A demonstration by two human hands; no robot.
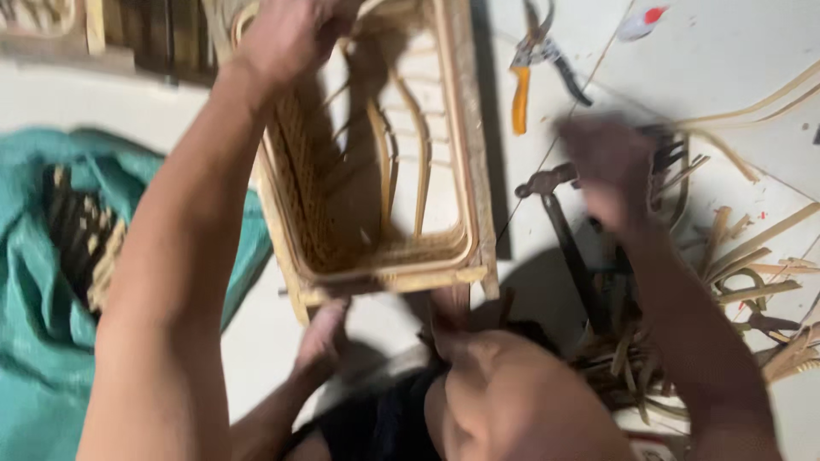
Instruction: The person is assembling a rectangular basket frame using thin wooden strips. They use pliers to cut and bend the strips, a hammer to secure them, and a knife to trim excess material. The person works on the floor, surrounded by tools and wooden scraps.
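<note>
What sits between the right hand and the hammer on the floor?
Nothing visible. The right hand, blurred, hovers right over the hammer, whose head shows beside the fingers. Rattan offcuts lie off to the right. Left hand grips the rattan basket.

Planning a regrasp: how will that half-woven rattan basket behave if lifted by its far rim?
The rattan basket probably feels light: open weave, thin strips. Its thick rim frame suggests stiffness, though loose upright strips inside would likely flex. Held by the left hand at one end, it may swing.

Left hand (286,34) gripping the far rim of a woven rattan basket (376,230), blurred right hand (608,166) over a hammer (564,230), orange-handled pliers (534,64) beyond, rattan offcuts (752,273) scattered right, teal sack (34,282) left
</note>
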